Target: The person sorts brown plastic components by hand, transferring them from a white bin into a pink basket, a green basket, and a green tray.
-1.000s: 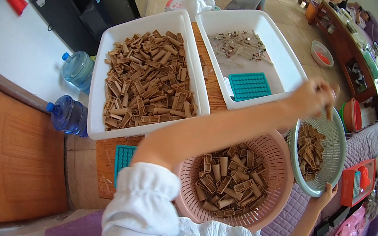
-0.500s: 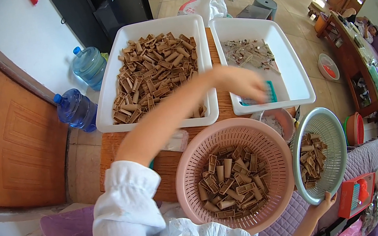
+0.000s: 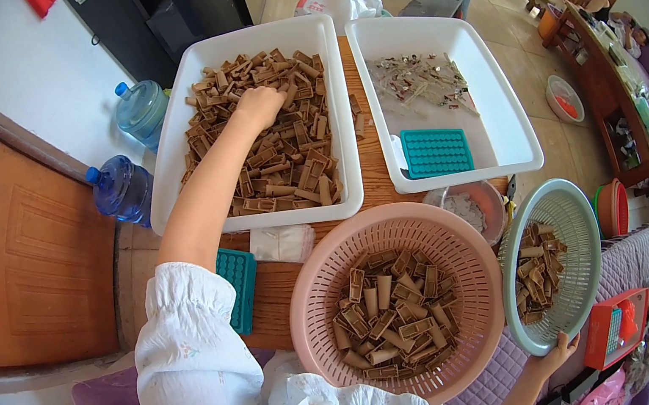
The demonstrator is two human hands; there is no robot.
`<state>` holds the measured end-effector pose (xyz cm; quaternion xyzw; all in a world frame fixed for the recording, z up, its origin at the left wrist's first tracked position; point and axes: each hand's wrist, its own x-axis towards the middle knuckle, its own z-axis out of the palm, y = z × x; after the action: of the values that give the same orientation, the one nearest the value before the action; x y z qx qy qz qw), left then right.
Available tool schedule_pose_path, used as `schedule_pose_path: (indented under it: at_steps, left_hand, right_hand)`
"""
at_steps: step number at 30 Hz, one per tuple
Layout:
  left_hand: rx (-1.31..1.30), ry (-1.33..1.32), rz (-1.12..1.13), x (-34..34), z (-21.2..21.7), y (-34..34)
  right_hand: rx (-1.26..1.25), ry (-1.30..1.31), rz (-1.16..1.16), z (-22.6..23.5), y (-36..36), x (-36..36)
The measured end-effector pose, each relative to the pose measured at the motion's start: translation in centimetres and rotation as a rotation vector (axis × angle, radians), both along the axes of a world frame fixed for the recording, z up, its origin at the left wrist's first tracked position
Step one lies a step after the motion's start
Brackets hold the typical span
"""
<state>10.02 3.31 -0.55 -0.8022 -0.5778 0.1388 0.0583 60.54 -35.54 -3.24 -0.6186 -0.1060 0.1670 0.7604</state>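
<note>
My left hand (image 3: pixel 264 106) is down on the brown half-tube plastic pieces (image 3: pixel 269 156) heaped in a white tub (image 3: pixel 341 114) at the left. Its fingers are curled down into the heap, and what they hold is hidden. At the lower right, my right hand (image 3: pixel 561 348) grips the rim of a grey-green slotted basket (image 3: pixel 587 244), which is tilted and holds some brown pieces (image 3: pixel 538 270). Between my arms, a larger pink slotted basket (image 3: pixel 478 297) contains more such pieces (image 3: pixel 394 311).
A second white tub (image 3: pixel 512 119) holds small clear parts (image 3: pixel 420 83) and a teal grid tray (image 3: pixel 436 151). Another teal tray (image 3: pixel 238 290) and plastic bags (image 3: pixel 282 244) lie on the wooden table (image 3: pixel 274 314). A small pink bowl (image 3: pixel 484 206) stands behind the baskets.
My left hand has swung left from above the teal tray in the right tub into the heap in the left tub. My right hand still holds the grey-green basket's rim.
</note>
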Motion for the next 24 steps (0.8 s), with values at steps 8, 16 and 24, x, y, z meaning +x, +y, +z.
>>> schedule_pose_path:
  at_steps: [8, 16, 24]
  left_hand:
    - [0.154, -0.747, 0.109, 3.6, 1.2, 3.0]
    - [-0.034, -0.249, 0.133, 6.5, -0.5, 5.9]
    - [0.006, -0.677, 0.256, 4.8, 1.1, 4.9]
  right_hand:
    - [0.012, 0.007, 0.016, 0.5, 0.2, 0.2]
    - [-0.005, -0.002, 0.031, 0.4, 0.4, -0.1]
    - [-0.021, -0.019, 0.04, 0.7, 0.5, -0.1]
